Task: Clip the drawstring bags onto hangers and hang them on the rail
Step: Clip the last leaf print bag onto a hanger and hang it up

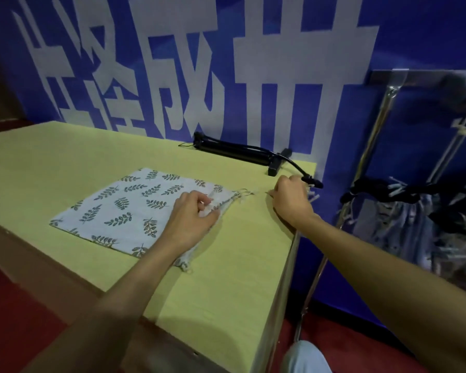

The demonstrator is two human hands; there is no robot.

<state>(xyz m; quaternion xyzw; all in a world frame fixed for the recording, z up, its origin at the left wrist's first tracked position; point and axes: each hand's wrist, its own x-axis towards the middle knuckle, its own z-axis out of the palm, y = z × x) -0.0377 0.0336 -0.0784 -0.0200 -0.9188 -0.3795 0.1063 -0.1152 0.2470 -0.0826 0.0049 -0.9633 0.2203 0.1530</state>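
Observation:
A white drawstring bag [124, 205] with a grey leaf print lies flat on the yellow table [226, 265]. My left hand [191, 219] presses and pinches the gathered top edge of the bag. My right hand [291, 200] is closed near the table's right edge, on the bag's drawstring [249, 193], which runs from the bag's corner toward it. To the right, a metal rail rack [382, 117] carries black hangers [388, 187] with clipped bags [404, 227] hanging from them.
A black pump-like tool [240, 152] with a hose lies along the table's far edge, close to my right hand. A blue wall with large white characters [199, 63] stands behind. The floor is red, and my knee [304, 356] shows at the bottom.

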